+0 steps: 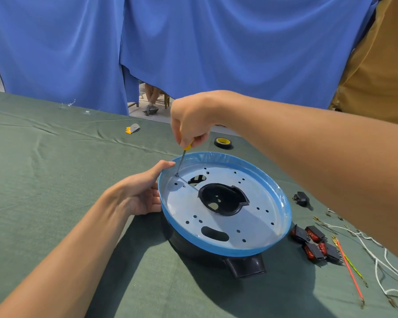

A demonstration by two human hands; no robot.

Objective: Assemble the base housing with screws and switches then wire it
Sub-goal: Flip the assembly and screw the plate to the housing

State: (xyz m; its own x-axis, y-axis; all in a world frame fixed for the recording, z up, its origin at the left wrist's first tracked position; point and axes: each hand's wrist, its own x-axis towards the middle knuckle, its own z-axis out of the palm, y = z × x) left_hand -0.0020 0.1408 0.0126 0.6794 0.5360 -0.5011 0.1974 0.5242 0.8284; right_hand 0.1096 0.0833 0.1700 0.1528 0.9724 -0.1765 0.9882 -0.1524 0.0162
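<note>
Your right grip (191, 120) clenches the yellow-handled screwdriver (182, 160), directly above the small screw (177, 175) at the far-left of the round black base housing with blue-filmed plate (228, 249). The shaft is near-vertical, handle leaning right. Your left grip (140, 193) clasps the housing's edge just beside the screw. The housing sits on the green worktop (44, 168).

Bright daylight, hard dark shadows falling toward the viewer, sharp focus, wide-angle bending at edges

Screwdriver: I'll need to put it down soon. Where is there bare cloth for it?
Bare cloth: the wide stretch left of the base housing and left hand, up to the yellow item; also the near patch before the housing. Crowded: right side, with switches and wires.
</note>
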